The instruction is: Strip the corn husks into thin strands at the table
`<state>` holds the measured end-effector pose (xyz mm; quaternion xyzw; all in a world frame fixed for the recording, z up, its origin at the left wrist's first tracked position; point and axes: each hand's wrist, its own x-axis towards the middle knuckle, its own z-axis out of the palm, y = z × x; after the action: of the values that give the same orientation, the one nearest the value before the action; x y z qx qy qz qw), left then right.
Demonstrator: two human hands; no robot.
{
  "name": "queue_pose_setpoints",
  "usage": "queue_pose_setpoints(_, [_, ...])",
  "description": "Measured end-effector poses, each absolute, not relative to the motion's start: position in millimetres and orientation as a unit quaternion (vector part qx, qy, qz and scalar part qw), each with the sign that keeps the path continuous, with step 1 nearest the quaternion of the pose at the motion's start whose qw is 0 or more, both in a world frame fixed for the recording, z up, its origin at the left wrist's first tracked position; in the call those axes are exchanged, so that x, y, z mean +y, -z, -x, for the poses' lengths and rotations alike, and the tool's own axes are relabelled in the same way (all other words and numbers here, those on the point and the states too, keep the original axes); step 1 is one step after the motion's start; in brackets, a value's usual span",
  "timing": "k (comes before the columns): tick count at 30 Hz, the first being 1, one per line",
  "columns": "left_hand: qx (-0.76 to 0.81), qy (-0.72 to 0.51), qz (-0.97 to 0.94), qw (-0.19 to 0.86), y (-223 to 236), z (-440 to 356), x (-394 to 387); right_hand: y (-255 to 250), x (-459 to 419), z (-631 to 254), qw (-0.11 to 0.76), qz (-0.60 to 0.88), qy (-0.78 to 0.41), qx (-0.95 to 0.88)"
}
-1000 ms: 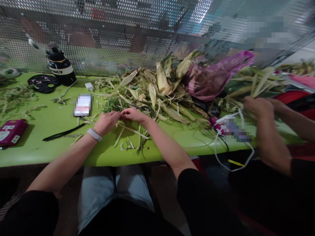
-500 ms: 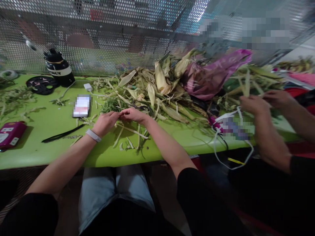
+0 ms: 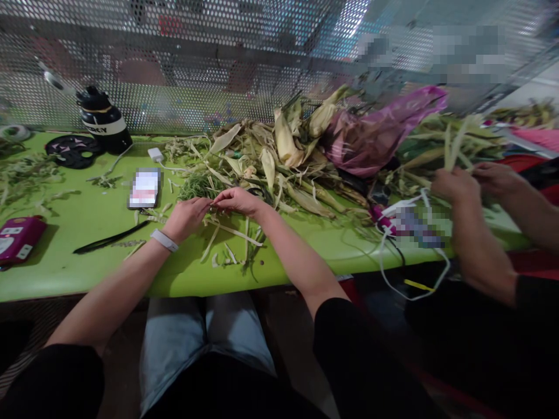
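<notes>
My left hand (image 3: 190,216), with a pale band on its wrist, is closed in a pinch in front of a small heap of green strands (image 3: 198,185). Fingertip to fingertip with it, my right hand (image 3: 238,201) pinches too. Whatever lies between the fingers is too small to make out. Dry corn husks (image 3: 286,139) are piled just beyond my hands. Pale husk strips (image 3: 233,231) and green scraps are scattered on the green table (image 3: 187,273) below them. Dark scissor-like handles (image 3: 261,192) show partly behind my right hand.
A phone (image 3: 145,187), a black strap (image 3: 111,235) and a maroon box (image 3: 21,240) lie to the left. Behind them stands a black bottle (image 3: 105,122). A pink plastic bag (image 3: 371,139) rests against the husks. At right, another person's hands (image 3: 458,185) hold a husk strip above white cables (image 3: 382,262).
My right hand has shifted slightly up, its fingers still against the left. The other person's hands have moved a little to the right with the husk strip.
</notes>
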<state>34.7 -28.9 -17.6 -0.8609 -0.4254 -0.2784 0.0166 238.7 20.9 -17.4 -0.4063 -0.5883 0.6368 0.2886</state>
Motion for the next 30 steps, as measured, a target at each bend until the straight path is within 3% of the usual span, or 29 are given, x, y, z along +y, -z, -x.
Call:
queue_pose_setpoints(7, [-0.454, 0.266, 0.833, -0.168, 13.2, -30.9, -21.6, 18.4, 21.9, -237.5, 0.283, 0.429, -0.636, -0.575])
queue_pose_setpoints(13, [-0.461, 0.254, 0.824, -0.211, 7.8, -28.3, -20.5, 16.9, 20.2, -237.0, 0.279, 0.431, -0.636, -0.576])
queue_pose_setpoints(23, [-0.502, 0.166, 0.847, -0.052, 8.2, -38.5, -31.2, 15.4, 18.0, -234.2, 0.270, 0.443, -0.616, -0.593])
queue_pose_setpoints(30, [-0.497, 0.153, 0.854, -0.030, 14.9, -43.1, -31.0, 20.3, 20.2, -236.2, 0.271, 0.428, -0.609, -0.611])
